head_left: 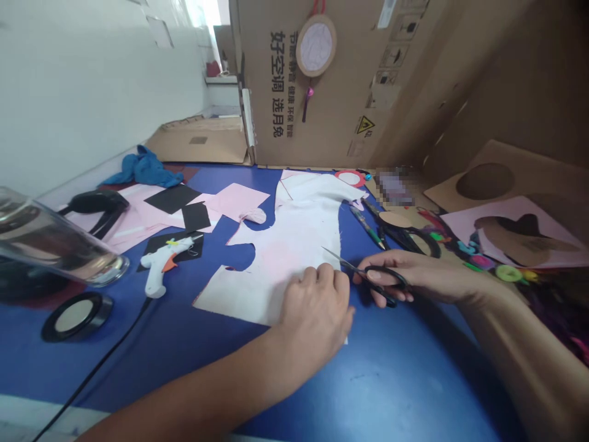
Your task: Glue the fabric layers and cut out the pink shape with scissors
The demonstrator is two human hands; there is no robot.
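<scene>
Beside notched white cloth (299, 227), the right hand (426, 273) encloses slim scissors (355, 269); whether the left hand (317, 310) grips, I can't tell.

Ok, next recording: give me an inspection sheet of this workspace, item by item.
Surface: blue tabletop, some small dark marks near the front.
Job's things: white cloth with a notched left side; scissors, blade reaching across the cloth's right edge.
Clutter: glue gun, clear cup, blue cloth and pink pieces left; pens and colored bits right.
Hands: left hand on the white cloth, fingers curled, grip unclear; right hand holds the scissors.
Cables: black cord from the glue gun, leaving frame lower left.
Surroundings: printed cardboard behind, round ornament hanging on it.
</scene>
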